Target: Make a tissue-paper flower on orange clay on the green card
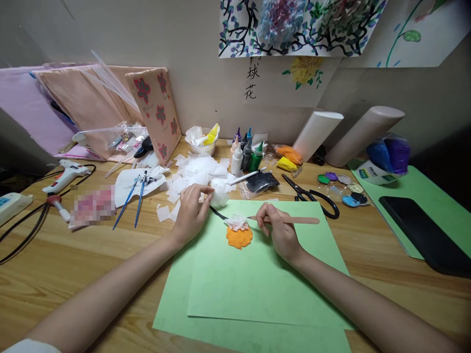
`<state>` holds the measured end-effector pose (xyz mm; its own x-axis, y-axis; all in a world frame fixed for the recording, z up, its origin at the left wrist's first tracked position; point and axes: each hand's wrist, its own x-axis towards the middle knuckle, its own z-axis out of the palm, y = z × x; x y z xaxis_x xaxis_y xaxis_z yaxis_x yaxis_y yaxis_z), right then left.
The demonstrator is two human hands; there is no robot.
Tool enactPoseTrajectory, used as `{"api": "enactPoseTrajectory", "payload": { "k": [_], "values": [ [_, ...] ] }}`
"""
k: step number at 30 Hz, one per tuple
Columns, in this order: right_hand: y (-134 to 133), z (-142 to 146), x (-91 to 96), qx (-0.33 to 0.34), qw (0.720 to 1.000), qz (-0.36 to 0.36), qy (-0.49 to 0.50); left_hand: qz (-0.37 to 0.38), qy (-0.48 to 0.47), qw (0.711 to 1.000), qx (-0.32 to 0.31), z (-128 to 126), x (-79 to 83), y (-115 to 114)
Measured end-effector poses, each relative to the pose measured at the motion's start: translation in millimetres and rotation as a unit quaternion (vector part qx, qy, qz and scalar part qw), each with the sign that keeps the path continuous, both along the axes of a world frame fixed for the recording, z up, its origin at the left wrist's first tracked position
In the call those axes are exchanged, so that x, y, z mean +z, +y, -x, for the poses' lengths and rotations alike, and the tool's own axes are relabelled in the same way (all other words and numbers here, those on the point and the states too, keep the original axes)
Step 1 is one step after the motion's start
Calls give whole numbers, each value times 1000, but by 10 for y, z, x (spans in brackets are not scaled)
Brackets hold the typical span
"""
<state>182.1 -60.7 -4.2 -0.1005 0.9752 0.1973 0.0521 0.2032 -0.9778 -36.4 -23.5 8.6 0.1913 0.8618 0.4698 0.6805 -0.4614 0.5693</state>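
My right hand (278, 226) grips a slim tool (307, 220) with a flat, pale wooden-coloured handle. Its thin tip touches a tuft of crumpled white paper pieces (237, 222). That tuft covers the upper part of an orange clay patch (239, 238) with a wavy edge, and a dark strip (218, 213) runs up and left from it. All of this lies on a light green sheet (265, 289). At the near edge of a heap of white paper squares (195, 169), my left hand (192, 212) has thumb and forefinger close together; anything between them is hard to make out.
Black scissors (311, 195) lie behind the sheet's right side, and a black phone (423, 235) is at far right. Paint bottles (237, 159) and a bowl (202, 142) stand at the back. Blue brushes (140, 201) and a glue gun (66, 176) are at left.
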Motion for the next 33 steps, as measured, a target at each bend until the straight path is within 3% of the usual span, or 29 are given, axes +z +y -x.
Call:
{"api": "enactPoseTrajectory", "payload": {
  "k": [4,8,12,18,27,33],
  "values": [
    [1,-1,4,2,1000,4,-4,72,-114,991,12,24,-45,58],
    [1,-4,7,5,1000,10,-5,114,-134,984,-1,14,-44,71],
    [-1,-1,6,5,1000,6,-3,100,-68,993,-4,2,-6,25],
    [-8,1,5,0,1000,2,-5,39,95,989,-106,3,77,-39],
    [-5,19,53,-6,1000,4,-4,59,171,971,-159,-27,105,-55],
    [-7,15,55,-5,1000,5,-1,79,127,979,-135,-28,66,-34]
  ]
}}
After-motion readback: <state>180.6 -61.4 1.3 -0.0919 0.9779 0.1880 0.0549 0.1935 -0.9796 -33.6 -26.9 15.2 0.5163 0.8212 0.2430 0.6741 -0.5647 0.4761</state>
